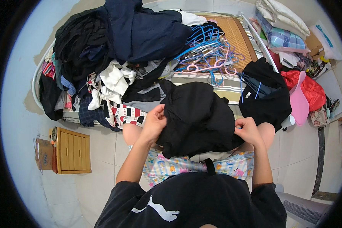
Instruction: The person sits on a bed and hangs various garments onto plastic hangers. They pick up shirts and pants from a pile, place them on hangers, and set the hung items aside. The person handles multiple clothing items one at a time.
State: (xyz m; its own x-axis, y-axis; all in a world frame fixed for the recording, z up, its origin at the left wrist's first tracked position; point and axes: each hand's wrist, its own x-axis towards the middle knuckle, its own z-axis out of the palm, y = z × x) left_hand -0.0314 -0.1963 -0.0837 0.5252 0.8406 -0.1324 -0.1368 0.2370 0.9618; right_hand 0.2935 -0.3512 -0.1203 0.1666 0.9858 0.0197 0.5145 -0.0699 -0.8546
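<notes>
A black garment [195, 117] lies bunched across my lap, its upper part reaching over the bed's edge. My left hand [155, 119] pinches its left side between thumb and fingers. At the opposite side my right hand [247, 130] is closed on the garment's edge, and a speck of blue shows at its fingertips; what that is I cannot tell. Right of the garment, more black clothing [266, 95] rests on the bed with a blue hanger partly showing in it. Beyond the garment lies a tangled heap of blue, pink and metal hangers [209, 53].
A high pile of dark clothes [140, 32] covers the bed's left, with white and patterned pieces [116, 81] in front. A bamboo mat [237, 36] lies behind the hangers. To the right are a red plastic bag [311, 89] and pink fan-shaped object [299, 100]. A wooden cabinet [74, 150] stands left.
</notes>
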